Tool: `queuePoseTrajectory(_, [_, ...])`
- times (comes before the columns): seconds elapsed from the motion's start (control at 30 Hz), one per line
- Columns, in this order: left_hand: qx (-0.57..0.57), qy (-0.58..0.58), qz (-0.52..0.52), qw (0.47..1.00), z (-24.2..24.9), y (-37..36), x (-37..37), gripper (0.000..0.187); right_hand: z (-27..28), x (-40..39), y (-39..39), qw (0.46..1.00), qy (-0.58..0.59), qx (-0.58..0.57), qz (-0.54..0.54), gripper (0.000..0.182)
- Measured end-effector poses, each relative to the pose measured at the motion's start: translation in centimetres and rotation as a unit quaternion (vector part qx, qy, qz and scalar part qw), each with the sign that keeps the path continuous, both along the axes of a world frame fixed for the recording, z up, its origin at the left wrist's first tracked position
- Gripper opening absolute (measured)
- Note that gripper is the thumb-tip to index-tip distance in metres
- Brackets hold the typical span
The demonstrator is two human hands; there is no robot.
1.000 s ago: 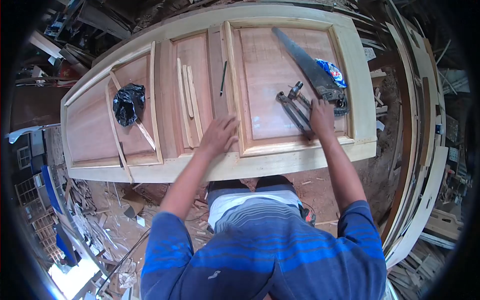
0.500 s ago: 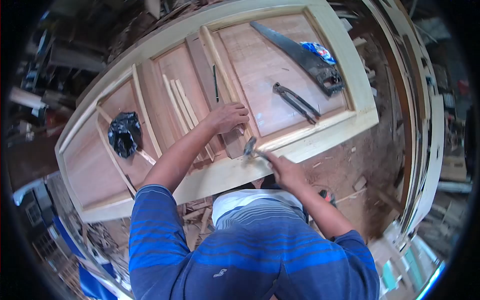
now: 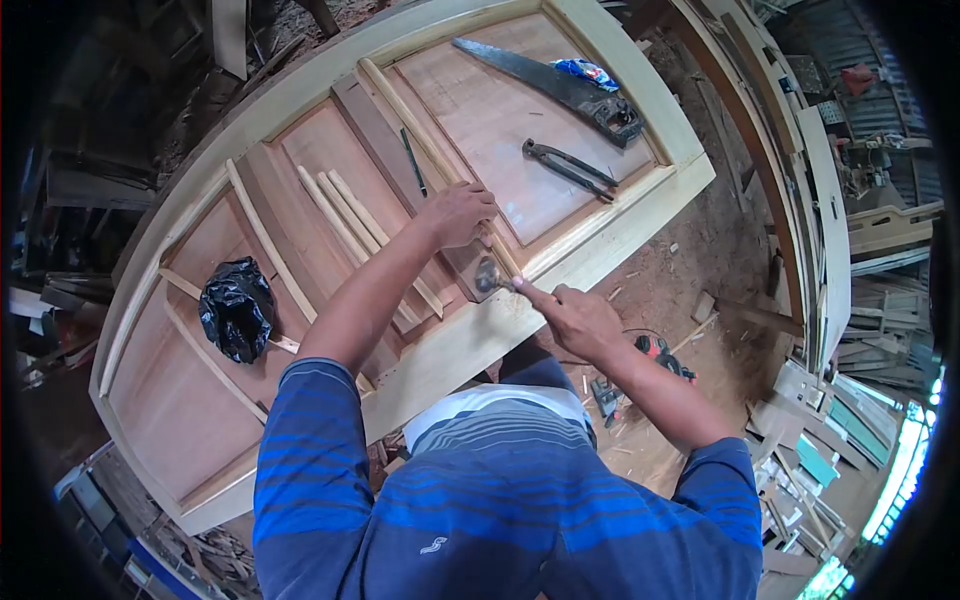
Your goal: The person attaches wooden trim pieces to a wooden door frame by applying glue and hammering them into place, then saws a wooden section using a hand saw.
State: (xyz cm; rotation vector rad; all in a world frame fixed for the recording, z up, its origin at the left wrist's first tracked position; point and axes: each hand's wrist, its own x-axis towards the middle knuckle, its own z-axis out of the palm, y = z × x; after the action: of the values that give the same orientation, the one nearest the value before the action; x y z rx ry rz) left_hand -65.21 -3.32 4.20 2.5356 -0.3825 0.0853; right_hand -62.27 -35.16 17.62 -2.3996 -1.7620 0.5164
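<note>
My left hand (image 3: 460, 215) is closed over the near end of a light moulding strip (image 3: 415, 120) on the wooden panelled door (image 3: 560, 265). Whatever its fingers pinch is too small to make out. My right hand (image 3: 580, 322) grips a hammer (image 3: 487, 275), its index finger stretched along the handle. The hammer head is just below my left fingers, over the end of the moulding strip and a dark crosspiece. A dark green pencil (image 3: 413, 160) lies beyond my left hand. Pincers (image 3: 570, 170) rest on the right panel.
A handsaw (image 3: 545, 85) and a blue packet (image 3: 586, 73) lie at the door's far right. Loose wooden strips (image 3: 345, 215) and a black plastic bag (image 3: 238, 310) are on the left side. A red and black power tool (image 3: 663, 357) sits on the littered floor. Long boards (image 3: 825, 240) stand at the right.
The view has shifted, so the door and tools appear further left. The hammer head has moved closer under my left hand, and my right index finger now extends along the handle.
</note>
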Motion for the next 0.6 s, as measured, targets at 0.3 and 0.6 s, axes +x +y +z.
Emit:
queuePoseTrajectory(0.3, [0.018, -0.01, -0.003, 1.0, -0.3, -0.1, 0.0, 0.032, -1.4, 0.4, 0.4, 0.999, -0.043, 0.017, 0.011, 0.08])
queuePoseTrajectory(0.6, [0.029, -0.003, 0.0, 1.0, -0.1, -0.2, 0.0, 0.03, -0.9, 0.1, -0.3, 0.994, -0.04, -0.097, -0.04, 0.073])
